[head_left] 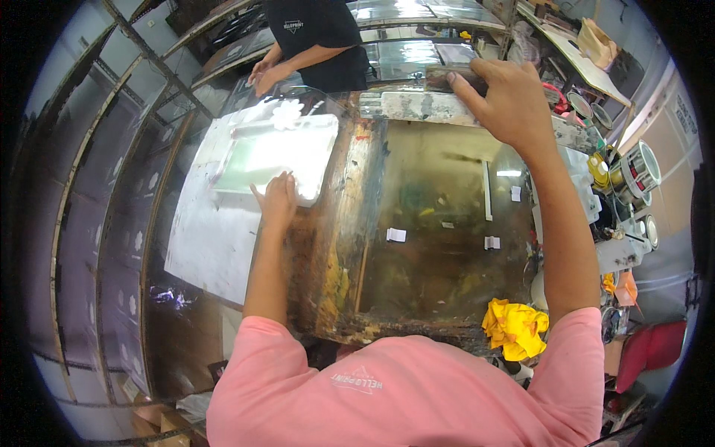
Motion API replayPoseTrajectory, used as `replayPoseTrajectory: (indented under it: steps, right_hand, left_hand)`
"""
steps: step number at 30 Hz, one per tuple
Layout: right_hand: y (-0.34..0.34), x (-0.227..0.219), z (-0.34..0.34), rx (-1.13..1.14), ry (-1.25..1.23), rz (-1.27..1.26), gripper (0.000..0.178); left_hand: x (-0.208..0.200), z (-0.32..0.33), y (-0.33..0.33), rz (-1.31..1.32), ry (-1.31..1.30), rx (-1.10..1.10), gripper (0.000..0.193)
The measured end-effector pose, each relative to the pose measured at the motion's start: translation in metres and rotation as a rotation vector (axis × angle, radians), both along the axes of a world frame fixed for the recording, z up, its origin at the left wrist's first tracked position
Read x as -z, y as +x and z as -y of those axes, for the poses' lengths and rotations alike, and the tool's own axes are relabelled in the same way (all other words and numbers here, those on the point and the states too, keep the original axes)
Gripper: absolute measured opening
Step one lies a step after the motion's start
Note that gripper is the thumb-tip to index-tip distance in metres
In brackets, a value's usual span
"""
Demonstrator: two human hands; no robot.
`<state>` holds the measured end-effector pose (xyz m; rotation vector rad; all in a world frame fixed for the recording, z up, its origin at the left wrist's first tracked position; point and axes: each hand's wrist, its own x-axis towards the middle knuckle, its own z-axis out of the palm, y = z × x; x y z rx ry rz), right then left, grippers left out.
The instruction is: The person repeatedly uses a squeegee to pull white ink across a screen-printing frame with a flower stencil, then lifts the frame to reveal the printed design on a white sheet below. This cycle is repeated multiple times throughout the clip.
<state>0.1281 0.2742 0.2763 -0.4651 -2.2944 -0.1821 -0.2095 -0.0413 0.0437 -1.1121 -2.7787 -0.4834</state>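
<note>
My left hand (279,200) lies at the near edge of a glossy sheet (246,164), pale green in the middle and white around it. Its fingers are stretched out and its thumb stands apart. Beneath that sheet is a larger white sheet (205,223). My right hand (514,100) is raised at the far side, gripping a dark wooden bar (447,77); some of its fingers are hidden behind the bar. Below this arm lies a stained glass-like work surface (432,276), with several small white tabs (396,235) and a narrow white strip (488,192) on it.
A crumpled yellow cloth (515,328) sits at the near right corner. Cans (640,165) and tubs crowd the right side. A metal rack (104,201) stands at left. Across the table, a person in a dark shirt (313,33) has their hands near the far left corner.
</note>
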Motion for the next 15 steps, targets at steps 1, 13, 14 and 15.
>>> replayPoseTrajectory:
  steps: [1, 13, 14, 15]
  right_hand:
    - [-0.001, 0.0, -0.002, 0.02, -0.001, 0.021, 0.048]
    - [-0.007, -0.013, -0.006, 0.039, -0.025, 0.073, 0.054]
    - [-0.007, -0.015, -0.007, 0.058, -0.048, 0.102, 0.054]
    - [-0.006, -0.015, -0.006, 0.058, -0.056, 0.086, 0.055]
  left_hand:
    - [-0.013, -0.001, -0.007, 0.045, 0.059, 0.025, 0.057]
    - [-0.023, -0.088, 0.135, 0.245, -0.241, 0.409, 0.07]
    - [-0.014, -0.1, 0.159, 0.248, -0.228, 0.44, 0.078]
    - [-0.004, -0.107, 0.183, 0.254, -0.219, 0.471, 0.085]
